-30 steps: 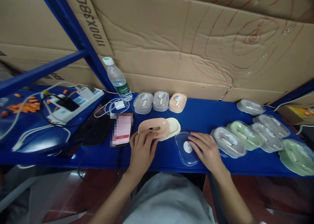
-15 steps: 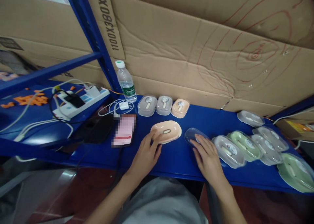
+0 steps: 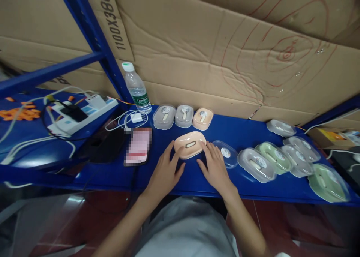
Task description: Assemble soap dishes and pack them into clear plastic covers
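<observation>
A peach oval soap dish [image 3: 194, 138] without its lid lies on the blue shelf in front of me, a pale slot-shaped piece in its middle. My left hand [image 3: 165, 169] is at its left side with fingers stretched out, one fingertip over the inside. At the right rim are the fingertips of my right hand [image 3: 214, 164], its thumb spread away from the fingers. Neither hand is closed round the dish. Just right of my right hand lies a clear lid [image 3: 231, 160] with a round sticker, partly covered by the fingers.
Two grey lidded dishes [image 3: 164, 117] and a peach one [image 3: 203, 119] stand behind, beside a water bottle [image 3: 139, 93]. Several grey and green lidded dishes [image 3: 274, 158] lie right. Left are a phone [image 3: 138, 146], a charger cable [image 3: 120, 122] and a power strip [image 3: 84, 116].
My right hand has left the clear lid and moved left to the peach dish's right rim. My left hand stays at the dish's left side. The view has shifted slightly.
</observation>
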`<state>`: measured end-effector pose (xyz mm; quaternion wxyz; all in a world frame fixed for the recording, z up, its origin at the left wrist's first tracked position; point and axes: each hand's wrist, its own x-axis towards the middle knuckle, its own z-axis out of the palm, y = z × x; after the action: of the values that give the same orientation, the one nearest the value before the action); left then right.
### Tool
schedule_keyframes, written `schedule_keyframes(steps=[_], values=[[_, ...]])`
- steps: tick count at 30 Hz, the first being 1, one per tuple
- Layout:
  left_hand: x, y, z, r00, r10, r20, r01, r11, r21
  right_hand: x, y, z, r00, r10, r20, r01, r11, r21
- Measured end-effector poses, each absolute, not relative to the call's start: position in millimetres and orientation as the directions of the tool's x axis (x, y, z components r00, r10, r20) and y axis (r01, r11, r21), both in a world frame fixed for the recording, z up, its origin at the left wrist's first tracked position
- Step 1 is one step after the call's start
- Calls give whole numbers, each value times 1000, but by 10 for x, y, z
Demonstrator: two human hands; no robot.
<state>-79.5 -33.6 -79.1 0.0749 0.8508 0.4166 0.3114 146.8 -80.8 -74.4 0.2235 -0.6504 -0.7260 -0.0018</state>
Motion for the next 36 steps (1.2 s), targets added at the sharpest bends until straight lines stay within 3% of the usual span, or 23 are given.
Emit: schedule_keyframes(steps=[5,10,21,31,36], values=[[-817,-302,-818,474,782,404,651,-620,437,1503,-790,-690,-22,935,355,948,133,-290],[-849,-276,-795,486,781,392,626,-624,468,1493,-771,-656,45,932,360,975,36,-217],[-831,-311,-742,483,777,404,599,-630,494,1510,-799,-639,-89,924,373,975,157,-157],[-837,-319,-724,462,778,425,616,-627,477,1533,-835,-585,-66,922,382,941,185,-285],[-837,-313,-733,455,791,409,625,-611,486,1553,-838,-618,-70,925,374,953,173,-250]])
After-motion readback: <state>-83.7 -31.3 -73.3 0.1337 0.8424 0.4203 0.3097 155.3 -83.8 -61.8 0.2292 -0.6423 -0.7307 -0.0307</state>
